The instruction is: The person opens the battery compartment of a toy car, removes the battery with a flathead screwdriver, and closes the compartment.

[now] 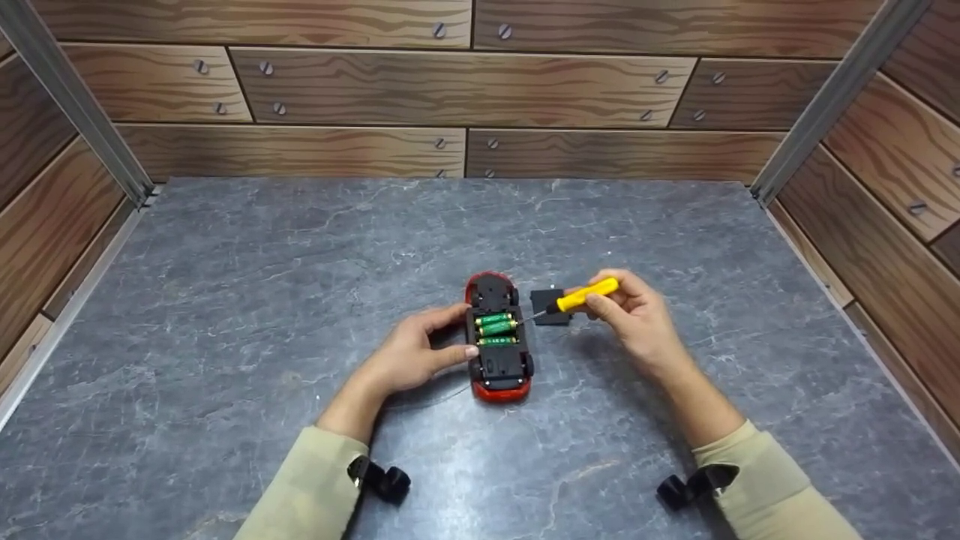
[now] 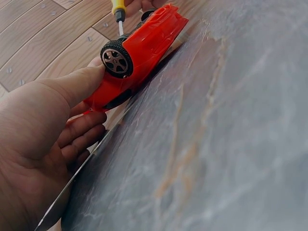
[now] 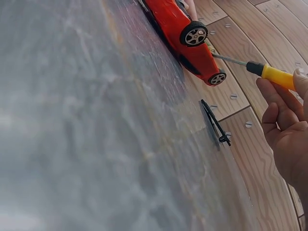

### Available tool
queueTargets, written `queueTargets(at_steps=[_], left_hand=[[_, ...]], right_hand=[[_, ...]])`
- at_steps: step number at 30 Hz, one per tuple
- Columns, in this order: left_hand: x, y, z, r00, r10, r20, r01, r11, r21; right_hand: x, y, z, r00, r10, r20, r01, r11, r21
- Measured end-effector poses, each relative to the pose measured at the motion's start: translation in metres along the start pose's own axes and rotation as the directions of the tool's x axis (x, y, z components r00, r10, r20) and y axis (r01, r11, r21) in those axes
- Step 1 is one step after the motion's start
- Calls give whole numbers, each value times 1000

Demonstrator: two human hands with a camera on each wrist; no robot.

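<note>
A red toy car (image 1: 501, 367) lies upside down on the table, its black underside facing up. Several green batteries (image 1: 496, 328) sit in its open battery compartment; one is tilted out of line. My left hand (image 1: 411, 351) grips the car's left side, with the thumb by a wheel (image 2: 116, 58) in the left wrist view. Between the fingers and thumb of my right hand (image 1: 637, 322) is a yellow-handled screwdriver (image 1: 589, 294). Its tip touches or nearly touches the end of a battery. Beside the car lies a black battery cover (image 1: 543, 300), partly behind the screwdriver.
The grey marbled table (image 1: 262, 300) is bounded by wood-patterned walls (image 1: 465, 86) at the back and sides. A tiny shiny speck lies just above the cover. Black wrist cameras (image 1: 390, 484) are strapped over both sleeves.
</note>
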State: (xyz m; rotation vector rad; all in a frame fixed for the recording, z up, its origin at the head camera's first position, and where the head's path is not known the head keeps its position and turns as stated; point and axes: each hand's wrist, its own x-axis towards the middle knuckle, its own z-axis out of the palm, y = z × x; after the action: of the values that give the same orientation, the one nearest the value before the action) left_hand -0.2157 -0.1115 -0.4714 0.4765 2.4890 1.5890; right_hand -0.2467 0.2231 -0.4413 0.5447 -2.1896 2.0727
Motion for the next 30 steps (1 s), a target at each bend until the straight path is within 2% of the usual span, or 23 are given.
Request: queueTargets(at_steps=[3, 10, 25, 30], left_hand=[[0, 0, 0, 1000, 0, -3, 0, 1000, -6], [1, -2, 1, 998, 56, -9, -56, 998, -5], [0, -2, 0, 1000, 17, -13, -17, 1000, 1], [1, -2, 0, 1000, 29, -7, -29, 1000, -13]], right_hand=[[0, 1, 0, 1000, 9, -2, -9, 1000, 16], [0, 5, -2, 1000, -17, 13, 17, 998, 56], [2, 4, -1, 1000, -8, -9, 9, 997, 72], [2, 0, -3, 1000, -31, -6, 31, 998, 46]])
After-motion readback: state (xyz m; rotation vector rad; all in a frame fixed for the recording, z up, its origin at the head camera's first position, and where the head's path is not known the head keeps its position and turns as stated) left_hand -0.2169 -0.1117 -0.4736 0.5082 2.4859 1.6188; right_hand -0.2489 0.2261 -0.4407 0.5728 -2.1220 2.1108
